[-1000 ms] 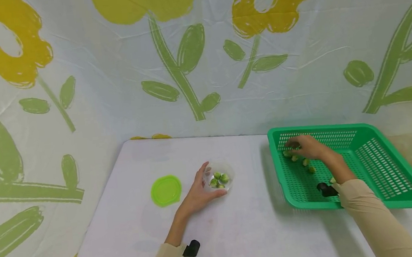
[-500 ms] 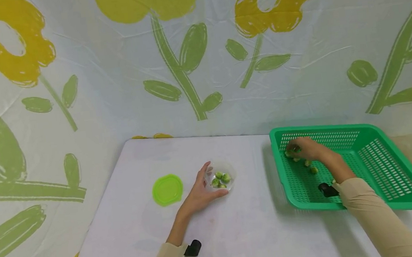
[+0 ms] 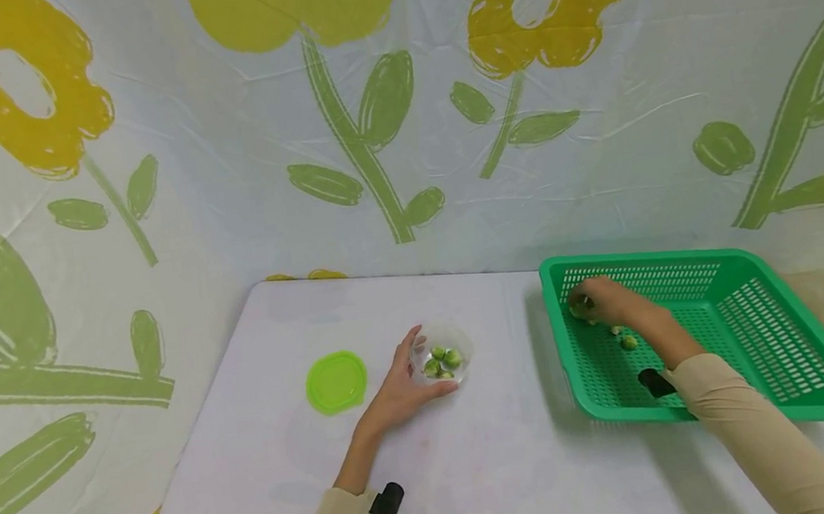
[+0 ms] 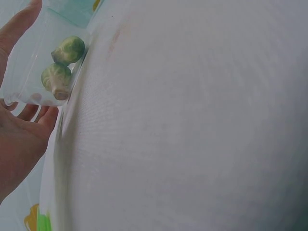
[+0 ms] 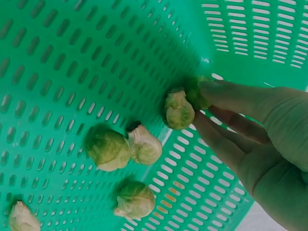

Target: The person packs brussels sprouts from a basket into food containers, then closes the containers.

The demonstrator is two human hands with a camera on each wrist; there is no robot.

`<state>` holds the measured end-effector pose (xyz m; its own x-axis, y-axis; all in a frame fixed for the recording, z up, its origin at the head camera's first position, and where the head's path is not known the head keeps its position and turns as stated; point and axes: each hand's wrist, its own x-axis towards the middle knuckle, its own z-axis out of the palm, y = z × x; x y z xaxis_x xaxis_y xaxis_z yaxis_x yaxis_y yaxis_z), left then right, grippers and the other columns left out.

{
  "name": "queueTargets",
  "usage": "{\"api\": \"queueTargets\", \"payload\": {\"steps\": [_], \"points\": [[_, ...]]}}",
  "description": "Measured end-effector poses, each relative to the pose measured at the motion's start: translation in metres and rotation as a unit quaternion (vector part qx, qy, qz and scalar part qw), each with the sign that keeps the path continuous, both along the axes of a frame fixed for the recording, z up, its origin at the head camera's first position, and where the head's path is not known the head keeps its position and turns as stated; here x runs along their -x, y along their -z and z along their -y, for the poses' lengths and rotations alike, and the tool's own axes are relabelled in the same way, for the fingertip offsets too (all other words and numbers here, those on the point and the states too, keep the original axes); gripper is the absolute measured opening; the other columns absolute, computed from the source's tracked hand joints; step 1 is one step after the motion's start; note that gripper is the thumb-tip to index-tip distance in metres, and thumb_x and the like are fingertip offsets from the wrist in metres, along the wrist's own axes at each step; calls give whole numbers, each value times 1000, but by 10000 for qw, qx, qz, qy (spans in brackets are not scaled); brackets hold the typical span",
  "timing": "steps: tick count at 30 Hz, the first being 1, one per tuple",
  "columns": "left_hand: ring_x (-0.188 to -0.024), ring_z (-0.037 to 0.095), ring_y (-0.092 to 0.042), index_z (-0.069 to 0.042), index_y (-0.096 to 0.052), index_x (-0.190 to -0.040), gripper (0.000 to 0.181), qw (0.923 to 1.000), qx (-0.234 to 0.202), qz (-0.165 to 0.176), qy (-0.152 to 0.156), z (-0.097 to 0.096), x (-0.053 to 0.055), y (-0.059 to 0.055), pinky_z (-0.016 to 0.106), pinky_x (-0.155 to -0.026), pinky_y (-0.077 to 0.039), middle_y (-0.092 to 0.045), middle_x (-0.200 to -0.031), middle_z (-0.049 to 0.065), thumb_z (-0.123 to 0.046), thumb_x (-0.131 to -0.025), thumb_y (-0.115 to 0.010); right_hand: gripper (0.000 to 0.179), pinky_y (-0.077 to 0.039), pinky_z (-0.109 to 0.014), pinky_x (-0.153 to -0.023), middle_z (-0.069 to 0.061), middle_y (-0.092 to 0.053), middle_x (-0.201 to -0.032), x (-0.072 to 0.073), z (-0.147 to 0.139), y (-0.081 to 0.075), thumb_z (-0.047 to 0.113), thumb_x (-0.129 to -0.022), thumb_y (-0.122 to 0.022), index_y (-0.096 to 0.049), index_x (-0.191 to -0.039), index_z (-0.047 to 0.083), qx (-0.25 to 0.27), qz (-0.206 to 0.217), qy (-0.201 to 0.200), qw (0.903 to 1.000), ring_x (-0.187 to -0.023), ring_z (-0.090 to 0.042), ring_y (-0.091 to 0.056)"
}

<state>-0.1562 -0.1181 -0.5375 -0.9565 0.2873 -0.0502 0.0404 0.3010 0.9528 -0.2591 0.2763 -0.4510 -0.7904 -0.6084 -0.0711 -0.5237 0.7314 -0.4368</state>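
Note:
In the head view my left hand (image 3: 400,396) curves its thumb and fingers round a clear round plastic tub (image 3: 465,354) on the table. Several Brussels sprouts (image 3: 452,358) lie inside it; the left wrist view shows two sprouts (image 4: 57,79) through the tub wall. My right hand (image 3: 613,300) reaches down into the far left corner of a green plastic basket (image 3: 683,252). There, in the right wrist view, thumb and fingers pinch a Brussels sprout (image 5: 196,92), partly hidden behind the thumb tip. A paler sprout (image 5: 179,110) sits right beside the fingertips.
Left of the tub a lime-green round lid (image 3: 336,381) lies flat on the white table (image 3: 502,465). More loose sprouts (image 5: 135,199) rest on the basket floor near my right hand. A flower-printed cloth (image 3: 234,142) hangs behind the table.
My right hand has lowered slightly in the basket's corner, its fingers drawing in round a sprout. The left hand and the tub stay in place.

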Motion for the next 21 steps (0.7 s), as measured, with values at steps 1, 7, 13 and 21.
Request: {"api": "queueTargets", "payload": {"steps": [1,7,13,21], "points": [[-155,25,-18,-24,-14,-166,110,10000,-2,-14,-4,0,0,0,54,-123,-23,-19,-168,8,-36,-85,-87,14,-57,-52,-78,-24,-70,-98,0,0,1,-14,-92,-63,-72,-103,-10,3,-1,12,10000,-91,-41,-67],[-155,26,-19,-23,-14,-166,110,10000,67,-28,-17,-1,-2,1,54,-122,-24,-19,-168,8,-38,-84,-87,13,-58,-51,-77,-23,-70,-98,-1,0,4,-14,-91,-65,-73,-100,-9,-7,0,-4,10000,-92,-42,-66],[-154,26,-19,-24,-14,-166,112,9999,101,-13,-11,-1,-2,0,54,-122,-25,-19,-168,8,-41,-84,-87,13,-57,-50,-76,-23,-70,-100,-1,1,5,-12,-91,-68,-72,-103,-9,-58,-19,-33,10000,-92,-41,-65],[-155,26,-19,-26,-13,-166,111,9999,125,12,-14,1,-1,-2,53,-122,-25,-18,-168,7,-41,-84,-87,20,-57,-54,-81,-28,-69,-107,-3,1,-5,-14,-91,-66,-70,-111,-12,171,46,-35,9998,-99,-46,-66]]}}
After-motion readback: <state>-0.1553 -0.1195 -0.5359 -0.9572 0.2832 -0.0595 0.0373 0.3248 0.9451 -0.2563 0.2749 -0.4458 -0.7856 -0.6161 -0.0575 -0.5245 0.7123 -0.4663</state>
